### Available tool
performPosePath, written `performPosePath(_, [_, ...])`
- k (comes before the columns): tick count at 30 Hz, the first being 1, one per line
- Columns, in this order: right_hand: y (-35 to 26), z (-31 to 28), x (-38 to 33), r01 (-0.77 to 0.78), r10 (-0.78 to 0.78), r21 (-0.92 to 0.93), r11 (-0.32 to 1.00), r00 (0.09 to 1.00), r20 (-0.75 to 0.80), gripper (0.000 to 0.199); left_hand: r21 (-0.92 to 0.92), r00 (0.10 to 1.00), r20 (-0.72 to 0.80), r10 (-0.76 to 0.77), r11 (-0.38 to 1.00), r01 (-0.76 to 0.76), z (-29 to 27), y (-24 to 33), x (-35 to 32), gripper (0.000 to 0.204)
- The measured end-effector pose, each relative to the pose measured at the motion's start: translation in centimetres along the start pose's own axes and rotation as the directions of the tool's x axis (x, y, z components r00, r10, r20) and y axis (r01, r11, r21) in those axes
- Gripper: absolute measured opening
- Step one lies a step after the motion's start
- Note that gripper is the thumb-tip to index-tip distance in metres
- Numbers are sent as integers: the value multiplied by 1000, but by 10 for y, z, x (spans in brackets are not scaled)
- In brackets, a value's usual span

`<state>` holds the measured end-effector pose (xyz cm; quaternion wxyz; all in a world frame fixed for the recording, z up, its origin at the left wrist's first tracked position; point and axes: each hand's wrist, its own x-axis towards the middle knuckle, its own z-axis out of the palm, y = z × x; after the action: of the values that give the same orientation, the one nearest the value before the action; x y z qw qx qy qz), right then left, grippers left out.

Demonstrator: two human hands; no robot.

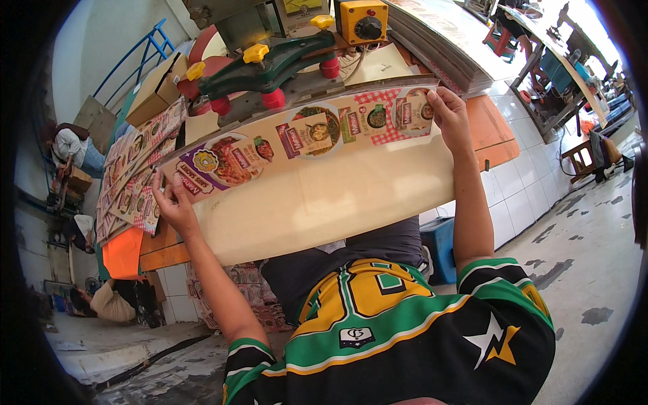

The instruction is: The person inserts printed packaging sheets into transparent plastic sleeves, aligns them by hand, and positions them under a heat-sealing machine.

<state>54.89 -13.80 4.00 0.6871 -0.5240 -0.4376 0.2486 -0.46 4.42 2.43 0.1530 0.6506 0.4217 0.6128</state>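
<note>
On the cutter's board, both hands (pixel 177 206) (pixel 451 116) grip a printed sheet (pixel 304 135).

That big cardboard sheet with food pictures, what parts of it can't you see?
Head view:
- The printed sheet: its far edge is hidden under the green machine clamp.
- Its corners are covered by the left hand and right hand.
- The small pictures are too tiny and bent by the lens.

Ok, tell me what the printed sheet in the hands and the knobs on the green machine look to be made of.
Printed sheet: looks like thin glossy card or paperboard, colour-printed with food pictures, bending slightly between the left hand and right hand. Knobs: likely moulded plastic, smooth yellow, lobed. Green machine: probably painted cast metal, judging by its thick rounded arm.
</note>
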Motion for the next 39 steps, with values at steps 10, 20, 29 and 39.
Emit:
performPosePath(10, [7,-4,4,52,-52,-20,998,999,14,23,90,999,-34,41,995,-38,-2,-15,1,27])
performPosePath(20, [5,-4,4,80,-80,-50,996,997,-5,29,-14,997,-33,76,997,-76,-8,-23,1,31])
performPosePath(29, [-2,0,3,127,-128,-24,992,990,-61,31,-202,998,-46,46,978,-55,-5,-25,-1,40])
performPosePath(39, [-2,0,1,112,-112,-4,994,993,-23,24,-137,998,-54,38,990,-45,-3,-6,-1,37])
